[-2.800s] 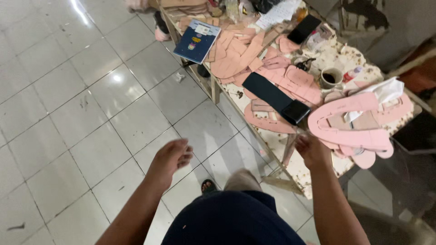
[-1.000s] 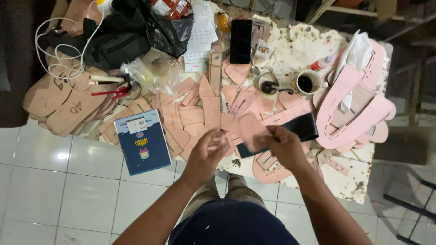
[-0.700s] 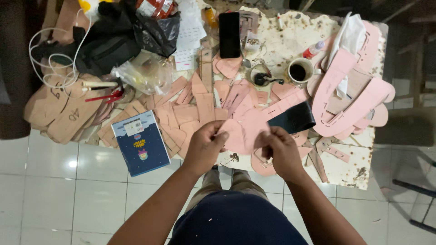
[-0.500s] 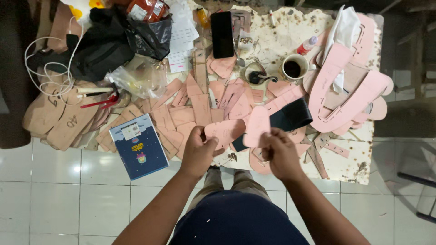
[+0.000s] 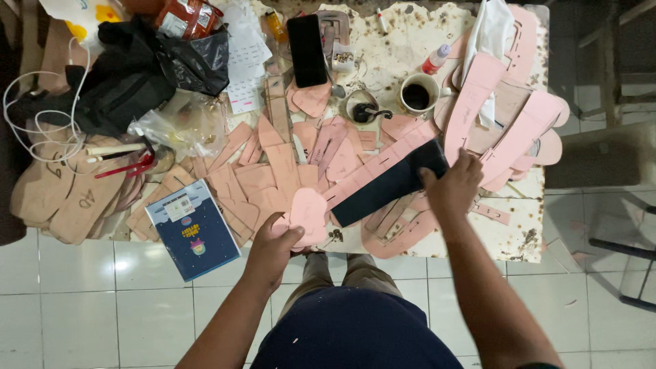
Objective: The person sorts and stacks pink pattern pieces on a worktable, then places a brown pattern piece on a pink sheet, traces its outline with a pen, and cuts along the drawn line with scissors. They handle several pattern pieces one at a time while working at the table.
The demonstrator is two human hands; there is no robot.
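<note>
My left hand (image 5: pixel 271 244) holds a rounded pink cut-out piece (image 5: pixel 309 215) at the near edge of the cluttered table (image 5: pixel 519 232). My right hand (image 5: pixel 453 186) is stretched out to the right, its fingers resting on the end of a black strip (image 5: pixel 389 183) that lies slanted among long pink strips (image 5: pixel 383 160). Whether it grips the strip or only presses on it is unclear. Many pink and tan pattern pieces (image 5: pixel 273 164) cover the table between the hands.
A dark blue booklet (image 5: pixel 193 229) overhangs the near edge at left. A black phone (image 5: pixel 306 50), a mug of dark liquid (image 5: pixel 417 94), a small glue bottle (image 5: pixel 436 59), black bags (image 5: pixel 137 75), a white cable (image 5: pixel 27 123) and tan templates (image 5: pixel 61 195) lie around. White floor tiles (image 5: pixel 82 307) below.
My hands, which were together on the pink piece, have parted. The left keeps the piece; the right has moved right onto the black strip. The view has drawn closer to the table.
</note>
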